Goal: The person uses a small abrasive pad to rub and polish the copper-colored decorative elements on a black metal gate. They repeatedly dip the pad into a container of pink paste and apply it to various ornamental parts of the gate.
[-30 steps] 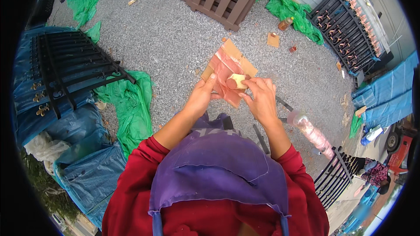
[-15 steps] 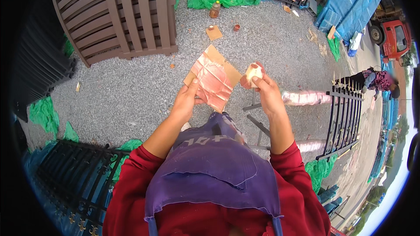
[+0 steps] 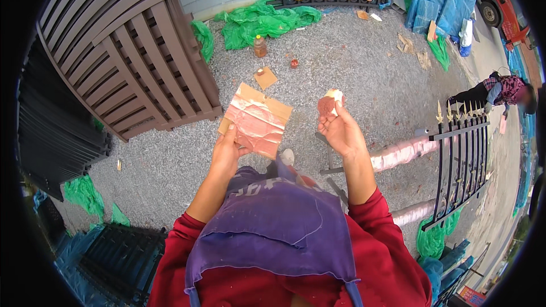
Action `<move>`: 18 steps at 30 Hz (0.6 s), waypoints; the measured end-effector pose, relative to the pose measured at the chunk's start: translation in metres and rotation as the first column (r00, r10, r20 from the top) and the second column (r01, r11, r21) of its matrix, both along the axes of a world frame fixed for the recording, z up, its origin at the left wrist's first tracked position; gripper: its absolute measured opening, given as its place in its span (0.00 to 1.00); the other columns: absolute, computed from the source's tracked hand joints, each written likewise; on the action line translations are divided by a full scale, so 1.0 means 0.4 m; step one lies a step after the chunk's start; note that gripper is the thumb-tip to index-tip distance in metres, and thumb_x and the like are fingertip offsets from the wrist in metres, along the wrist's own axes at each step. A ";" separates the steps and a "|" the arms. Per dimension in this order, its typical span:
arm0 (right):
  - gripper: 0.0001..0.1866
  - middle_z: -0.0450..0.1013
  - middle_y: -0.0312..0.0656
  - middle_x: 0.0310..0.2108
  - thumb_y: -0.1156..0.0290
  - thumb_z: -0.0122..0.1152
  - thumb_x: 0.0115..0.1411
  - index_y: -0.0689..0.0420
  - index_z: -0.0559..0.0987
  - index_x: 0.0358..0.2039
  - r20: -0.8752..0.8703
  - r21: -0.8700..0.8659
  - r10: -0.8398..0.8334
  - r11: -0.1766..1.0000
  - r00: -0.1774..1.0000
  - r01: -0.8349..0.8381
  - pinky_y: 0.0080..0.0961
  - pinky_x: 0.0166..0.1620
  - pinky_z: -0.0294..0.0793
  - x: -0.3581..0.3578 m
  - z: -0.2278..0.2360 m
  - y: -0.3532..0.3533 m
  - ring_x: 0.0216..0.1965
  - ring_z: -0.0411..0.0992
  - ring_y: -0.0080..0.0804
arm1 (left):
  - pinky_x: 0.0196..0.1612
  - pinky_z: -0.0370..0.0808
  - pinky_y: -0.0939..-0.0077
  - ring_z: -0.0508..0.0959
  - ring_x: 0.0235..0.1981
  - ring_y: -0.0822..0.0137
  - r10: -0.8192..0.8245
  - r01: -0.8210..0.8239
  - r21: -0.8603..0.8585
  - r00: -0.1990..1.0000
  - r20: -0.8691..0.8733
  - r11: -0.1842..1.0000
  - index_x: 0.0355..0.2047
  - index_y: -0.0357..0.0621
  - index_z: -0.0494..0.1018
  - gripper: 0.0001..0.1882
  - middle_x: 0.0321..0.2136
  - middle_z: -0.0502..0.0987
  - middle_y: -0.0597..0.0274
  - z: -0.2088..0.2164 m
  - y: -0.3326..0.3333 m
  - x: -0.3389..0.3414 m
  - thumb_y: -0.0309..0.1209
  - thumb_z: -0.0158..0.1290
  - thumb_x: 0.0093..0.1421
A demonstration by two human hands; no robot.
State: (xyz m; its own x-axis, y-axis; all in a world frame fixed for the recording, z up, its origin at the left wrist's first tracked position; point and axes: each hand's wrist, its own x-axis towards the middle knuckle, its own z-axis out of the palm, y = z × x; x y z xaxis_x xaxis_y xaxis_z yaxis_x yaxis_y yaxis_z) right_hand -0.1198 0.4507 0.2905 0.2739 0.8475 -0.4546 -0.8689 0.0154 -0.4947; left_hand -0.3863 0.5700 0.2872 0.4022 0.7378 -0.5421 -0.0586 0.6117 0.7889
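My left hand (image 3: 228, 149) grips the lower left edge of a square cardboard piece (image 3: 259, 125), thumb on top. The board is creased and smeared with shiny copper-pink paint. To its right, apart from the board, my right hand (image 3: 347, 135) pinches a small sponge (image 3: 330, 104). That sponge is pale cream with a reddish-brown, paint-stained face. Both hands are held up in front of my purple apron (image 3: 273, 216), over gravel ground.
A brown slatted panel (image 3: 142, 62) stands at the left. Ahead lie a yellow-capped bottle (image 3: 260, 46), a small red cup (image 3: 294, 63) and green plastic sheeting (image 3: 256, 23). At the right, a black railing (image 3: 463, 159) with gold spear tips rests on pink-wrapped bars (image 3: 404, 154); a person (image 3: 500, 92) bends beside it.
My view has shifted, so the surroundings sit differently. The board has moved left, away from the sponge. My right hand has turned, showing more palm and the sponge's reddish-brown face.
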 end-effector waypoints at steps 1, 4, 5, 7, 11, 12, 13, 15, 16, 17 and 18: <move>0.19 0.73 0.35 0.37 0.55 0.58 0.59 0.53 0.71 0.46 0.003 0.004 -0.012 1.000 1.000 0.012 0.26 0.43 0.67 0.034 -0.007 0.003 0.38 0.68 0.26 | 0.39 0.76 0.66 0.77 0.34 0.67 0.016 -0.016 -0.003 1.000 0.006 1.000 0.48 0.40 0.65 0.20 0.36 0.76 0.60 0.008 0.010 0.048 0.43 0.38 0.68; 0.20 0.73 0.34 0.37 0.56 0.60 0.58 0.53 0.71 0.46 0.037 0.007 -0.061 0.998 0.997 0.061 0.26 0.43 0.66 0.124 -0.022 0.032 0.38 0.68 0.26 | 0.40 0.75 0.63 0.77 0.37 0.66 -0.037 0.040 -0.040 0.997 0.066 0.998 0.50 0.40 0.64 0.20 0.40 0.75 0.59 -0.027 0.066 0.135 0.43 0.38 0.68; 0.20 0.73 0.34 0.38 0.56 0.60 0.58 0.52 0.71 0.46 0.061 -0.006 -0.091 0.996 0.994 0.091 0.25 0.43 0.66 0.140 -0.022 0.034 0.38 0.68 0.25 | 0.41 0.75 0.63 0.77 0.39 0.65 -0.072 0.077 -0.052 0.993 0.094 0.996 0.51 0.40 0.64 0.20 0.42 0.75 0.59 -0.041 0.087 0.156 0.42 0.37 0.68; 0.20 0.73 0.30 0.39 0.59 0.63 0.57 0.50 0.71 0.47 0.104 -0.018 -0.125 0.992 0.987 0.128 0.24 0.44 0.65 0.164 -0.021 0.049 0.39 0.68 0.22 | 0.39 0.75 0.66 0.77 0.39 0.66 -0.026 0.034 -0.082 0.995 0.093 0.996 0.51 0.42 0.65 0.19 0.43 0.75 0.60 -0.025 0.124 0.220 0.42 0.39 0.68; 0.20 0.73 0.26 0.39 0.59 0.65 0.55 0.47 0.72 0.47 0.160 -0.114 -0.227 0.962 0.961 0.246 0.22 0.42 0.63 0.224 -0.065 0.064 0.39 0.68 0.19 | 0.38 0.75 0.67 0.77 0.41 0.66 0.094 -0.076 -0.107 0.981 0.169 0.991 0.53 0.44 0.64 0.20 0.46 0.75 0.60 -0.003 0.246 0.345 0.42 0.38 0.68; 0.20 0.73 0.25 0.39 0.60 0.65 0.55 0.46 0.72 0.47 0.186 -0.138 -0.252 0.950 0.950 0.279 0.22 0.41 0.62 0.244 -0.080 0.067 0.39 0.68 0.19 | 0.38 0.75 0.67 0.77 0.42 0.65 0.144 -0.122 -0.120 0.969 0.200 0.985 0.53 0.44 0.64 0.20 0.46 0.74 0.60 -0.005 0.285 0.371 0.42 0.38 0.68; 0.20 0.73 0.25 0.39 0.60 0.65 0.54 0.46 0.72 0.47 0.214 -0.168 -0.274 0.935 0.937 0.312 0.21 0.41 0.61 0.267 -0.094 0.071 0.38 0.68 0.19 | 0.39 0.75 0.67 0.76 0.42 0.66 0.175 -0.150 -0.133 0.964 0.199 0.980 0.52 0.45 0.64 0.19 0.47 0.74 0.61 -0.024 0.335 0.389 0.42 0.37 0.68; 0.20 0.73 0.24 0.39 0.60 0.66 0.54 0.45 0.72 0.47 0.265 -0.202 -0.327 0.901 0.907 0.383 0.22 0.40 0.61 0.333 -0.125 0.080 0.38 0.68 0.18 | 0.39 0.75 0.68 0.76 0.41 0.66 0.158 -0.133 -0.116 0.956 0.246 0.984 0.51 0.46 0.65 0.18 0.46 0.74 0.62 -0.058 0.443 0.432 0.43 0.37 0.68; 0.20 0.73 0.24 0.39 0.61 0.66 0.54 0.44 0.72 0.47 0.295 -0.218 -0.351 0.881 0.889 0.420 0.22 0.40 0.60 0.368 -0.131 0.084 0.38 0.68 0.17 | 0.39 0.75 0.68 0.76 0.41 0.67 0.150 -0.124 -0.110 0.950 0.274 0.986 0.50 0.46 0.65 0.18 0.45 0.74 0.62 -0.066 0.492 0.462 0.43 0.37 0.68; 0.20 0.73 0.23 0.39 0.60 0.66 0.54 0.43 0.72 0.46 0.327 -0.238 -0.381 0.852 0.865 0.466 0.21 0.40 0.60 0.393 -0.135 0.086 0.38 0.67 0.17 | 0.37 0.74 0.69 0.75 0.38 0.67 0.192 -0.161 -0.141 0.948 0.255 0.977 0.47 0.46 0.66 0.17 0.42 0.75 0.62 -0.068 0.532 0.494 0.43 0.38 0.68; 0.19 0.73 0.23 0.39 0.60 0.65 0.54 0.43 0.72 0.46 0.339 -0.229 -0.410 0.837 0.847 0.497 0.21 0.39 0.60 0.427 -0.145 0.090 0.38 0.67 0.17 | 0.37 0.74 0.68 0.75 0.38 0.67 0.183 -0.152 -0.133 0.947 0.265 0.979 0.47 0.47 0.66 0.17 0.42 0.75 0.63 -0.075 0.576 0.532 0.43 0.38 0.68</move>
State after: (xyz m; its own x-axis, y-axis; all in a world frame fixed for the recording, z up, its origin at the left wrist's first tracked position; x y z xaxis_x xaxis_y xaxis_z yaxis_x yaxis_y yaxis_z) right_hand 0.0510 0.4866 0.2325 0.7394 0.4320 -0.5163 -0.6343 0.1900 -0.7494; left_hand -0.1736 0.8002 0.2572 0.4227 0.7494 -0.5097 -0.3719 0.6563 0.6565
